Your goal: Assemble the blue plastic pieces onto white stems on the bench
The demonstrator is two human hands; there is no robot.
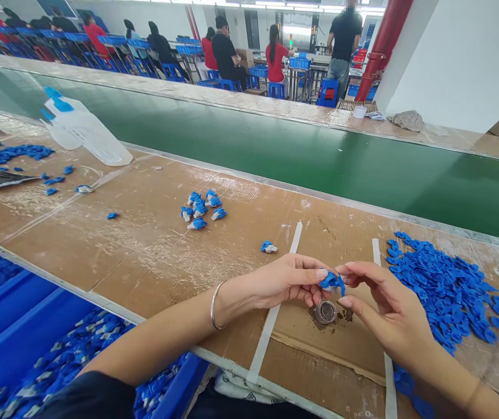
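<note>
My left hand (295,279) pinches a small blue-and-white plastic part (331,281) between thumb and fingers, above the cardboard-covered bench. From the other side, my right hand (378,302) has its thumb and index fingertips at the part's blue right end, closed around that edge. Just below the fingers, a small round clear cup (325,312) with a dark residue stands on a cardboard sheet (319,343). Dark smears surround the cup. One more blue-and-white part (268,247) lies left of my hands, and a small cluster of similar parts (199,208) sits farther left.
A big heap of blue pieces (445,285) lies at right. Blue bins (22,355) holding parts stand below the bench's front edge. A green conveyor belt (275,145) runs behind. Clear plastic jugs (95,137) lie at left. Several people sit or stand beyond.
</note>
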